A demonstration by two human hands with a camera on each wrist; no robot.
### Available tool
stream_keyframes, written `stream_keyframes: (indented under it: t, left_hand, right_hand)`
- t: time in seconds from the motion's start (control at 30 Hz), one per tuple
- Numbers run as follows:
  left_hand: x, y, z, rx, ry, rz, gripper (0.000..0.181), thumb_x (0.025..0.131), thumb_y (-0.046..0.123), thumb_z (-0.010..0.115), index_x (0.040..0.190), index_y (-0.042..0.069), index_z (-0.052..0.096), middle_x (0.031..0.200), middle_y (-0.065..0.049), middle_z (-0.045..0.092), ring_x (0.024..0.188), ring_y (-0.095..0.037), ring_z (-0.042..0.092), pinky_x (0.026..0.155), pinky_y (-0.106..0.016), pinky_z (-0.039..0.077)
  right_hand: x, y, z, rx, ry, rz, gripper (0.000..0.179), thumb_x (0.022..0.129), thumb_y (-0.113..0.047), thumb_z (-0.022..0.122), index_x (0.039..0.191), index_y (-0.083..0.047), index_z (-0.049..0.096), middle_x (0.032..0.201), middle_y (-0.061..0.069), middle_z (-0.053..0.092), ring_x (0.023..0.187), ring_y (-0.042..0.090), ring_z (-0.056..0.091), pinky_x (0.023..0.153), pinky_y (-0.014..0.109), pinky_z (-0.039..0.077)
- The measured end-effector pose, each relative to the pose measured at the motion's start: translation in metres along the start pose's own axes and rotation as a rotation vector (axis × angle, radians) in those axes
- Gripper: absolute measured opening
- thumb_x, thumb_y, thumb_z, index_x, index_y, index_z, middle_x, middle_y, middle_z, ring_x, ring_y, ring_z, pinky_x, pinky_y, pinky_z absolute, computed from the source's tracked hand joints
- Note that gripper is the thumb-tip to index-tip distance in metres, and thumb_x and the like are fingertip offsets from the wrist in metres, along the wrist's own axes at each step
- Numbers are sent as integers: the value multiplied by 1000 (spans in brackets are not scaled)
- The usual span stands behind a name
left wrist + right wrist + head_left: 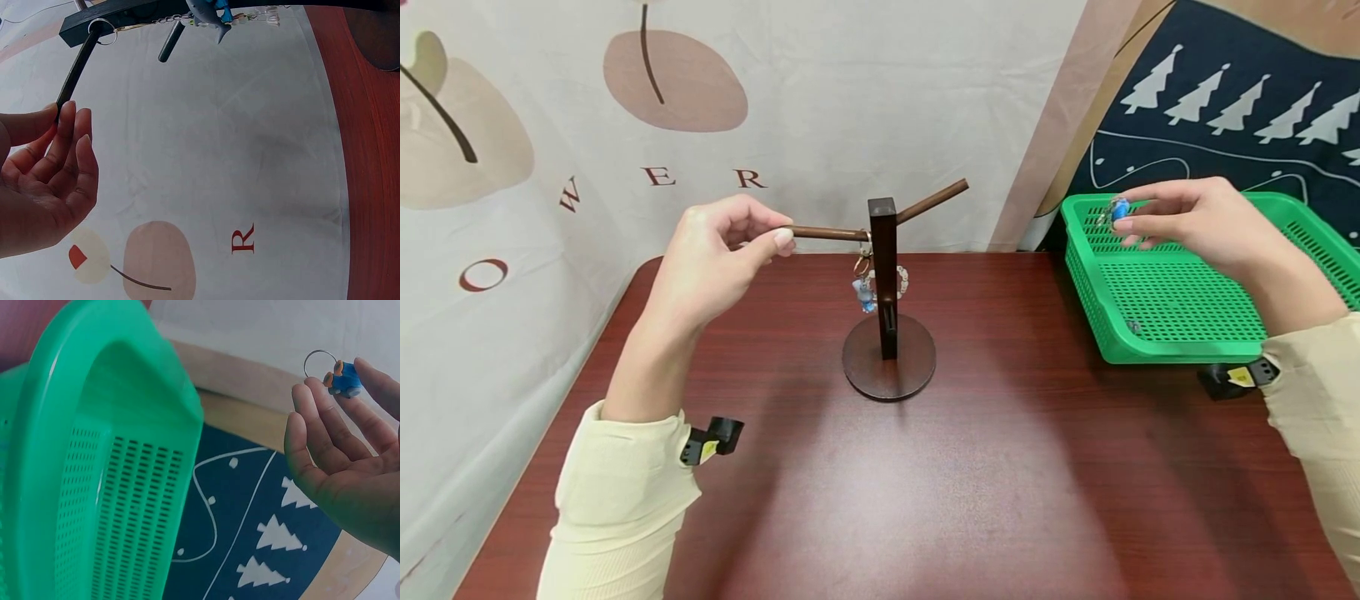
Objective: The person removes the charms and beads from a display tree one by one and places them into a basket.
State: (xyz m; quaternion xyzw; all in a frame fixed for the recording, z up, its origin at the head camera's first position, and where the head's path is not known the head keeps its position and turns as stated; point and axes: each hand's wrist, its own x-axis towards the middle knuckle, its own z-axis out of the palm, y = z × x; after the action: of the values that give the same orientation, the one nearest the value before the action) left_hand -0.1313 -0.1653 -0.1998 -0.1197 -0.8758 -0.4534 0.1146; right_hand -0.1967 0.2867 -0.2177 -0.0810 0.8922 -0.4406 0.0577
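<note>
My left hand (pixel 718 250) pinches the free end of a brown wooden peg (pixel 827 234) between thumb and fingertips. That peg juts left from a dark upright stand (pixel 886 283) on a round base. Near the post, a keychain (pixel 864 295) with a blue-grey charm and clear beads hangs from the peg; the left wrist view shows its metal ring (pixel 102 30) around the peg and a dolphin-shaped charm (pixel 209 19). Over the green basket, my right hand (pixel 1213 221) pinches a small blue keychain (pixel 345 381) with orange parts and a metal ring.
The green perforated basket (pixel 1082 287) stands at the right rear of the reddish-brown table (pixel 985 467), with a small greyish item (pixel 1133 327) inside. A second peg (pixel 934 201) slants up rightward from the post. Behind the table hangs a printed cloth (pixel 887 100).
</note>
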Motion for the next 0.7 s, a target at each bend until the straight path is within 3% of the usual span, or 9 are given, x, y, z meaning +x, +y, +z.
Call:
stream_keyframes:
  t: [0.4, 0.7]
  left_hand:
    - [0, 0, 0, 10, 2, -5, 13, 84, 9, 66, 95, 2, 67, 69, 13, 62, 61, -8, 51, 51, -20, 33]
    - [1, 0, 0, 6, 0, -6, 13, 84, 9, 65, 95, 2, 67, 69, 13, 63, 62, -8, 52, 52, -20, 34]
  right_hand:
    - [-1, 20, -13, 143, 22, 25, 21, 84, -13, 66, 104, -21, 66, 79, -4, 69, 68, 11, 65, 60, 21, 51]
    - [0, 31, -18, 107, 46, 102, 20, 82, -20, 69, 101, -23, 64, 76, -5, 69, 68, 14, 66, 60, 21, 51]
